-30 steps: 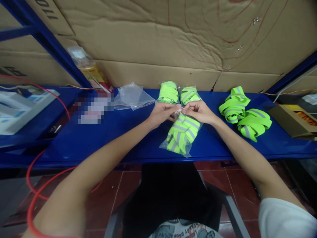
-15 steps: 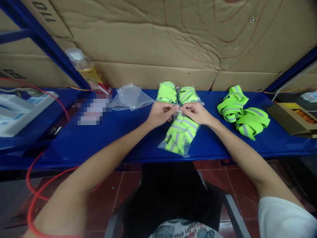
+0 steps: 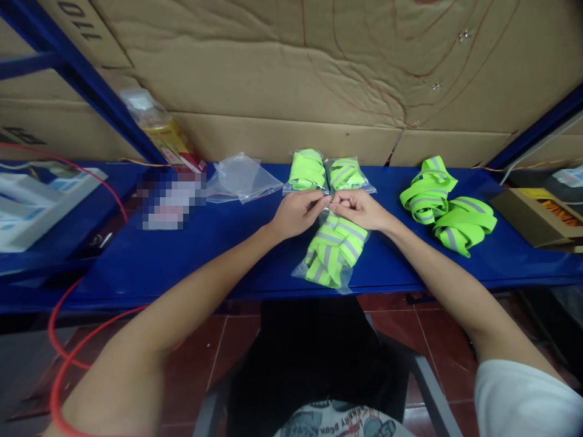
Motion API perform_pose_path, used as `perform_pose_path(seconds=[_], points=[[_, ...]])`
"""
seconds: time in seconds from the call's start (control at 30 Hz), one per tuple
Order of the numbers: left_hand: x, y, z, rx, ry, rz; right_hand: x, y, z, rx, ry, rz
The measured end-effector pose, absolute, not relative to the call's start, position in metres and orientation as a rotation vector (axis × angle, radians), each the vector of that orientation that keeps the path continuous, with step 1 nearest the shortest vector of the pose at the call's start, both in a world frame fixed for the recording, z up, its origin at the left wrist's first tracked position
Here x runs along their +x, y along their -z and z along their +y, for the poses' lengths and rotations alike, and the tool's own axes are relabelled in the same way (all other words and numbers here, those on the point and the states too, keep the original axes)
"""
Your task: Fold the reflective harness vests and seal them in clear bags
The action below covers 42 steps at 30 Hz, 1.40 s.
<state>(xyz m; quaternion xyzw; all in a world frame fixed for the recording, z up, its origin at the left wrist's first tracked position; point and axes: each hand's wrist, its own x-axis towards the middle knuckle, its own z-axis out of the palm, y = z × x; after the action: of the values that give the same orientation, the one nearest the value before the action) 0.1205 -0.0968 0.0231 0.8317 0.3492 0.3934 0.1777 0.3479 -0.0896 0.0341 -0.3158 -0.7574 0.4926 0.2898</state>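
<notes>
A clear plastic bag (image 3: 300, 268) holds a folded neon-yellow reflective strap (image 3: 336, 249) with grey stripes. My left hand (image 3: 298, 212) pinches the bag's top edge between thumb and fingers. Close against it, my right hand (image 3: 357, 207) grips the same edge, the fingertips of both hands nearly touching. The bag hangs toward me over the blue table; its gripped edge is mostly hidden by my fingers. Just behind my hands lie two more bagged straps, a left one (image 3: 307, 170) and a right one (image 3: 347, 174).
Two loose reflective straps (image 3: 428, 191) lie to the right, beside an open cardboard box (image 3: 532, 218). On the left are flat clear bags (image 3: 241, 177) and a bottle (image 3: 166, 133). Cardboard (image 3: 255, 73) backs the blue table (image 3: 204, 261). A red hose (image 3: 57, 364) loops at lower left.
Both hands have shifted slightly along the bag's top edge, the right fingers curling more. The bag with the strap has moved a little toward me.
</notes>
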Motion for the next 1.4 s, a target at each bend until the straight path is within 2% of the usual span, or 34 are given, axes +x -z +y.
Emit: perform_pose_path(seconds=[0.5, 0.6, 0.73, 0.83, 0.93, 1.03, 1.13, 1.23, 1.4], points=[[0.115, -0.026, -0.096, 2.337, -1.08, 1.013, 0.339, -0.035, -0.098, -0.91, -1.233, -2.02], [0.105, -0.03, -0.086, 2.314, -1.129, 1.188, 0.341, -0.034, -0.094, -0.855, -1.252, -2.054], [0.075, -0.043, -0.064, 2.289, -1.234, 1.75, 0.347, -0.037, -0.088, -0.766, -1.393, -2.13], [0.048, -0.053, -0.052, 2.187, -1.036, 2.1, 0.35, -0.039, -0.089, -0.828, -1.607, -2.104], [0.033, -0.055, -0.047, 2.196, -0.734, 2.201, 0.349, -0.039, -0.091, -0.904, -1.701, -1.992], [0.033, -0.05, -0.047, 2.252, -0.486, 2.193, 0.345, -0.036, -0.09, -0.942, -1.648, -1.715], [0.037, -0.044, -0.048, 2.272, -0.306, 2.183, 0.343, -0.036, -0.083, -0.943, -1.434, -1.291], [0.037, -0.042, -0.047, 2.293, -0.256, 2.176, 0.347, -0.042, -0.078, -0.901, -1.409, -1.112], [0.035, -0.048, -0.046, 2.243, -0.214, 2.2, 0.353, -0.044, -0.077, -0.972, -1.458, -1.172]])
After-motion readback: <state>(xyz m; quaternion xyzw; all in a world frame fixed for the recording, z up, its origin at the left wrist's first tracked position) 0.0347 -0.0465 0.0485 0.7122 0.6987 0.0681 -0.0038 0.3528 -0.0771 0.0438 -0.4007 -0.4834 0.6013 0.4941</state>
